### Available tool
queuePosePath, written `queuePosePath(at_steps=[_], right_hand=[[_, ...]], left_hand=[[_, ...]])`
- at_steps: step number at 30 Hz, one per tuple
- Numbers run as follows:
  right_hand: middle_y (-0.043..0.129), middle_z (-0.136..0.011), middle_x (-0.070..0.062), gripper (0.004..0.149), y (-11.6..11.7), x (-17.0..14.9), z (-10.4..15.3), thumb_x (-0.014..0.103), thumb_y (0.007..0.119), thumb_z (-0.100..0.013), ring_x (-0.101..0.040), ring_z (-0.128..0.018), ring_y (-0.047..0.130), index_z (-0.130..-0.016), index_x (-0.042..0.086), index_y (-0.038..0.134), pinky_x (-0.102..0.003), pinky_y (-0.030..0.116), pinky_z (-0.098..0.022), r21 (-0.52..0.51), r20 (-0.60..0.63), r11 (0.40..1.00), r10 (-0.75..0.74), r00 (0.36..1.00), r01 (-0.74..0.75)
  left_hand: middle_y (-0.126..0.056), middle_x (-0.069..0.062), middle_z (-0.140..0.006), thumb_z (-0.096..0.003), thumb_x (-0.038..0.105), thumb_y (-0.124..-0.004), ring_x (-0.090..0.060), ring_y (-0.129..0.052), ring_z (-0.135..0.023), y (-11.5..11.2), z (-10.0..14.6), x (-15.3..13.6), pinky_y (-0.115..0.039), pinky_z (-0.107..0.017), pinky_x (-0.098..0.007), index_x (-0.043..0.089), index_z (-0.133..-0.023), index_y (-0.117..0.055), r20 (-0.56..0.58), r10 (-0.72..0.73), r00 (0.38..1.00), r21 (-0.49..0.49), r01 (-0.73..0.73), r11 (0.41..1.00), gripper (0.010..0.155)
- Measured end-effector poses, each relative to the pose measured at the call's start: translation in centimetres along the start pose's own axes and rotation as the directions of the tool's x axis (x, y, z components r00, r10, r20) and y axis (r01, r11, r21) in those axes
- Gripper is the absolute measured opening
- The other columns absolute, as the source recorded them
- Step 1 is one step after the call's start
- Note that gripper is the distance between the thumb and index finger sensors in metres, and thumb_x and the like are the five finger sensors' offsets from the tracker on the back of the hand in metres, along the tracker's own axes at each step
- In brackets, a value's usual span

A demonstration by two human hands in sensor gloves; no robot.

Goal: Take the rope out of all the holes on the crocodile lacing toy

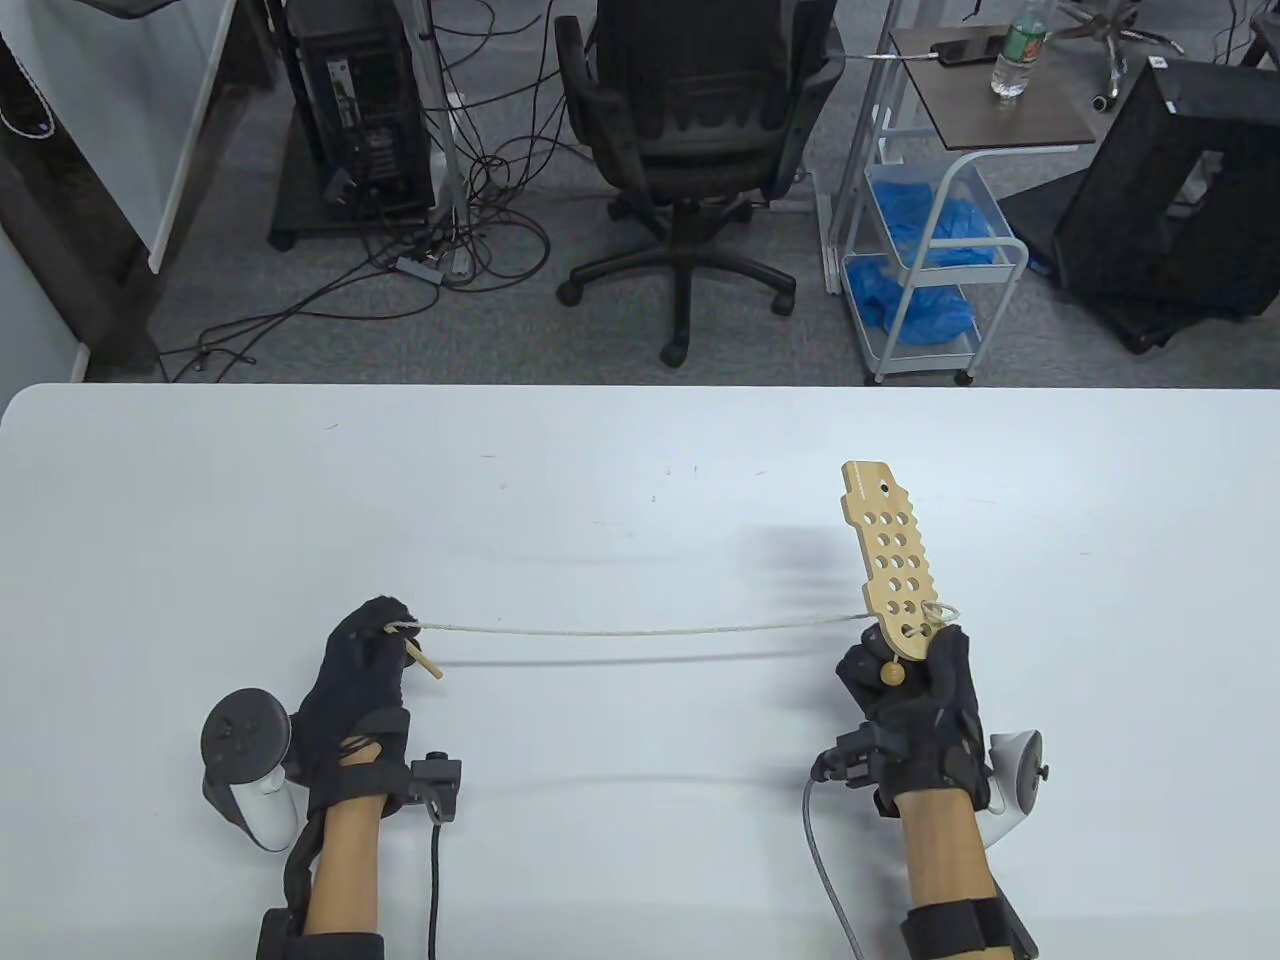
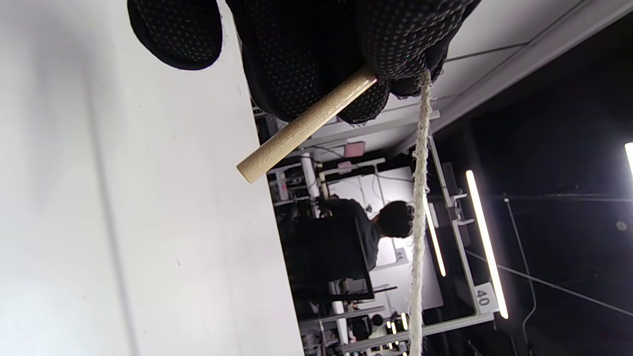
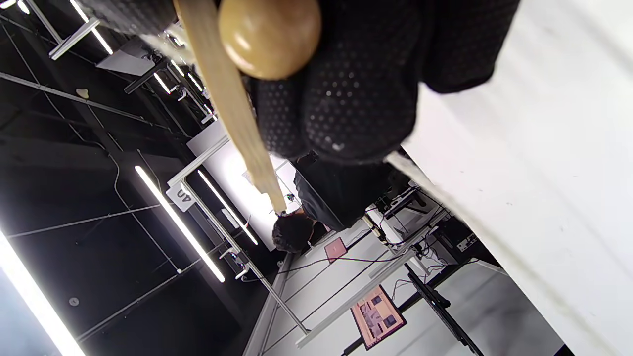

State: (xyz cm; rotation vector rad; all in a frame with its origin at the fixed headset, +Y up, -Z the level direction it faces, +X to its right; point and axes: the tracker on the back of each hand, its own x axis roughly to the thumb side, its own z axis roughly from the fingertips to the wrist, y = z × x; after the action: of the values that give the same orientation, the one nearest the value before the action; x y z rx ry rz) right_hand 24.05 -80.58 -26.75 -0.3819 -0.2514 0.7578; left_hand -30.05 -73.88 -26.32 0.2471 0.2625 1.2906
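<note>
My right hand (image 1: 905, 690) grips the lower end of the wooden crocodile lacing board (image 1: 890, 550), held up off the table with its holes facing the camera. A round wooden bead (image 1: 890, 674) sits at my fingers, also in the right wrist view (image 3: 269, 37). The cream rope (image 1: 640, 630) runs taut from a hole near the board's lower end, where it loops (image 1: 938, 612), left to my left hand (image 1: 375, 650). My left hand pinches the rope's end with its wooden stick tip (image 1: 427, 664), seen close in the left wrist view (image 2: 304, 126) beside the rope (image 2: 419, 207).
The white table (image 1: 640, 470) spreads under both hands. Beyond its far edge stand an office chair (image 1: 690, 130), a wheeled cart (image 1: 935, 250) with blue items and a computer tower (image 1: 360, 100) with floor cables.
</note>
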Motion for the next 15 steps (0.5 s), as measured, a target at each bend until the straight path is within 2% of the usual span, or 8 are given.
queuePosePath(at_steps=[15], right_hand=[[0.093,-0.065,-0.017,0.052,-0.69,0.02,0.15,0.046,0.067,-0.05,-0.029,-0.049,0.098,-0.081,0.005,0.072,-0.056,0.074,-0.051,-0.07,0.009,0.995,-0.065,0.998,0.066]], left_hand=[[-0.092,0.007,-0.089,-0.0523,0.034,-0.077,-0.015,-0.094,-0.076,0.88,0.13,-0.2,-0.074,-0.067,-0.053,0.043,-0.096,-0.072,-0.014,0.022,1.0,0.076,-0.021,0.997,0.045]])
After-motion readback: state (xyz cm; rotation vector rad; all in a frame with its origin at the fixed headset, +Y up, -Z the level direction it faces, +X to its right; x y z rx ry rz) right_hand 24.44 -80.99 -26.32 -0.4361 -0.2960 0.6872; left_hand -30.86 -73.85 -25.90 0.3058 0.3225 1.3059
